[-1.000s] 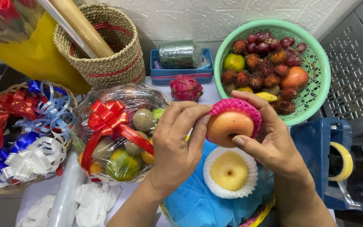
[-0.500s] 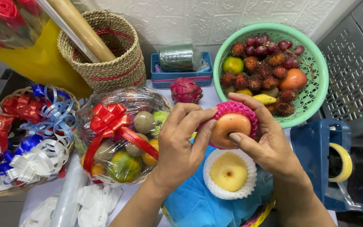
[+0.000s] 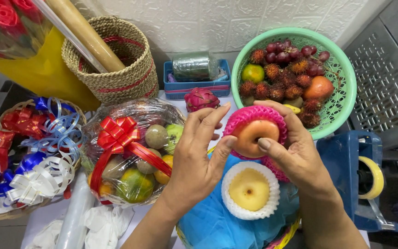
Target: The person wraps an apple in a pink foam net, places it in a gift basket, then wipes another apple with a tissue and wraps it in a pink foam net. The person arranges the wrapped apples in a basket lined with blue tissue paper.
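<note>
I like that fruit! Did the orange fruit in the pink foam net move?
Yes. The orange fruit in the pink foam net sank slightly toward the yellow pear in white foam, away from the green basket.

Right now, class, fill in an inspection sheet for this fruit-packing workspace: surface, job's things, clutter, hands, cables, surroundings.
Surface: white table, crowded.
Job's things: orange fruit in pink foam net; yellow fruit in white net on blue tissue.
Clutter: wrapped fruit basket, ribbon bows, green fruit bowl, woven basket, tape dispenser.
Hands: left hand and right hand both grip the netted fruit.
Cables: nothing seen.
Surroundings: white textured wall.
</note>
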